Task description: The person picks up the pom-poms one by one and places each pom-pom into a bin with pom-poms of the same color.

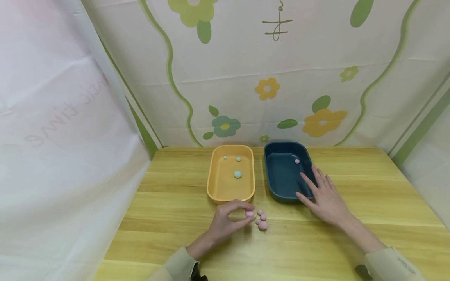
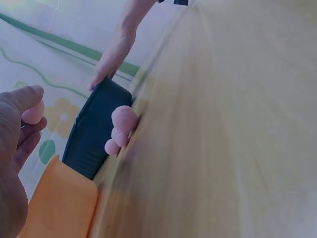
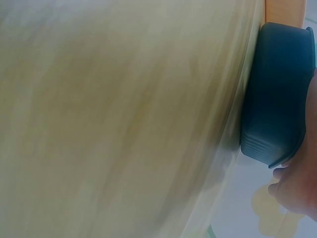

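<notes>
Thumb and fingertips of my left hand (image 1: 226, 221) pinch a pink ball (image 1: 249, 213), just in front of the yellow tray (image 1: 209, 183); the left wrist view shows the ball (image 2: 33, 114) between them. Several loose pink balls (image 1: 262, 225) of differing sizes are clustered on the wooden table to the right of that hand. My right hand (image 1: 327, 201) lies over the right rim of the dark blue tray (image 1: 281, 195) with its fingers spread and nothing gripped. One small pink ball (image 1: 297, 161) sits inside the blue tray, near its far right.
Three light blue balls (image 1: 237, 174) of different sizes lie in the yellow tray. Both trays stand side by side near the back edge of the wooden table (image 1: 158, 210). Behind them hangs a white curtain (image 1: 239, 50) with printed flowers, and more white cloth (image 1: 63, 156) drapes at the left.
</notes>
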Motion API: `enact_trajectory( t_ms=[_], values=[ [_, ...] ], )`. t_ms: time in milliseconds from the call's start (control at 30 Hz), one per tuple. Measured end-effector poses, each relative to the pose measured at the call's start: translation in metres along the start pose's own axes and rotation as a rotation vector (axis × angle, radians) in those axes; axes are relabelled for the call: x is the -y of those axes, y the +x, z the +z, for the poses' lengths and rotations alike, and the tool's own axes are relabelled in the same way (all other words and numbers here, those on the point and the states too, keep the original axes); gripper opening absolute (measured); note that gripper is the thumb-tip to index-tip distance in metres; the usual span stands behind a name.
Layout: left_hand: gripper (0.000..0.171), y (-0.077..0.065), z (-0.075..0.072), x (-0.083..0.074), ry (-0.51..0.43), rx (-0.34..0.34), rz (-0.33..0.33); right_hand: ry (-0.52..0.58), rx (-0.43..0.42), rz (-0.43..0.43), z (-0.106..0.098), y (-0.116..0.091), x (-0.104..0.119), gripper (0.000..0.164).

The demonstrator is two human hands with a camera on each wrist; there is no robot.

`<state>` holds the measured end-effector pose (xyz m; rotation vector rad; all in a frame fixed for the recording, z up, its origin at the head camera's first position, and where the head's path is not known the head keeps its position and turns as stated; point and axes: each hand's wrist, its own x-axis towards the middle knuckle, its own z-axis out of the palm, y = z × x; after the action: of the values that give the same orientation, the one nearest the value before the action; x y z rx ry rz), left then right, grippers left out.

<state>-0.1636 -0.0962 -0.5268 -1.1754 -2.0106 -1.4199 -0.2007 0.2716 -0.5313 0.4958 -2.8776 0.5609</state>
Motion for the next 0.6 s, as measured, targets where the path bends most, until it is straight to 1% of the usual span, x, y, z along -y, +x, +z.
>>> enact_trajectory(
  t_ms=[133,467,600],
  values=[
    [0.036,0.006,-0.001,0.001,0.009,-0.01,0.003,0.002,-0.009,-0.004,0.0,0.0,-0.001,0.077],
    [0.028,0.021,0.001,0.006,0.054,-0.08,-0.046,0.002,-0.01,-0.005,-0.001,0.0,-0.001,0.077],
    [0.028,0.026,0.002,0.011,0.058,-0.098,-0.042,0.005,-0.014,-0.005,0.0,-0.001,0.0,0.077]
  ],
)
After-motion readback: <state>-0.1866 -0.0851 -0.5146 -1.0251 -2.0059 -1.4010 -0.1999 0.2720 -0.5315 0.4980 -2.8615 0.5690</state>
